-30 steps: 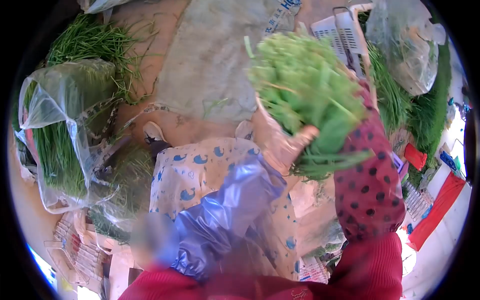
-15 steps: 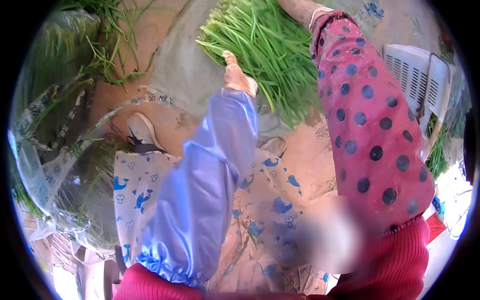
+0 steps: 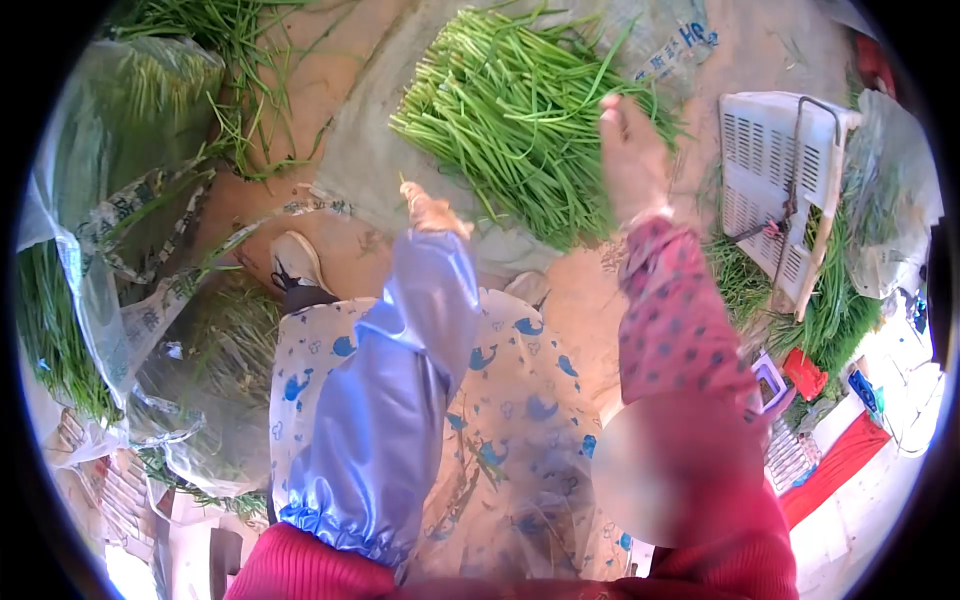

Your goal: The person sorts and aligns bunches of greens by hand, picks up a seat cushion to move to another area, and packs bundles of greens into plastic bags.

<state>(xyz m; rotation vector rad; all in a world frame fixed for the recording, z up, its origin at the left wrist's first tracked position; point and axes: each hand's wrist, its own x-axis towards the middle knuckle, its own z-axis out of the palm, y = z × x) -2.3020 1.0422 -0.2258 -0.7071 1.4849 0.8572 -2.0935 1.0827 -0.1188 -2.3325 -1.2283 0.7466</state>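
A large bundle of long green stalks with pale cut ends [image 3: 510, 130], like chives, lies on a grey plastic sheet [image 3: 350, 130] on the ground. My left hand [image 3: 436, 211], in a shiny blue sleeve cover, hovers at the bundle's lower left, apart from it. Its fingers are curled, with a thin tip sticking out; what they hold, if anything, is too small to make out. At the bundle's right edge is my right hand [image 3: 637, 160], in a red dotted sleeve, slightly blurred. Its fingers stretch forward by the leafy ends.
Clear plastic bags of green stalks [image 3: 150, 110] stand at the left, with loose stalks [image 3: 255, 110] scattered beside them. A white slotted plastic crate [image 3: 770, 170] leans at the right over more greens. My shoe [image 3: 297, 262] and whale-print apron [image 3: 530, 440] are below.
My right hand has come back toward me from beyond the top edge to the bundle's right side. My left hand has drawn back, down and left, away from the stalks.
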